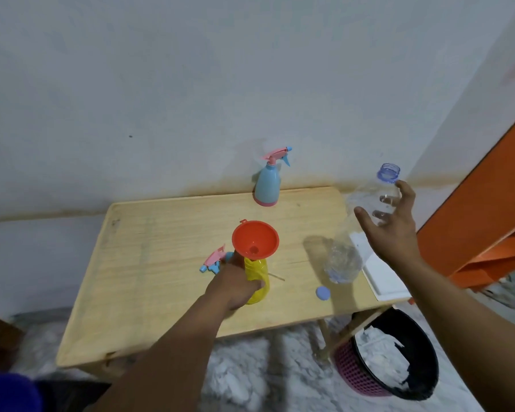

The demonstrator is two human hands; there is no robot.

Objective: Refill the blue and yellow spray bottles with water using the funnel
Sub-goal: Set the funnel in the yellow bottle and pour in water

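The yellow spray bottle stands near the middle of the wooden table. An orange funnel sits in its open neck. My left hand grips the yellow bottle's body. Its pink and blue spray head lies on the table just behind that hand. The blue spray bottle, with its pink trigger head on, stands at the table's far edge by the wall. A clear, uncapped water bottle rests its base on the table at the right. My right hand holds its upper part, thumb in front, fingers behind.
A small blue cap lies on the table in front of the water bottle. A white tray lies along the table's right edge. A pink bin with a black liner stands on the floor below. Orange furniture is at the right.
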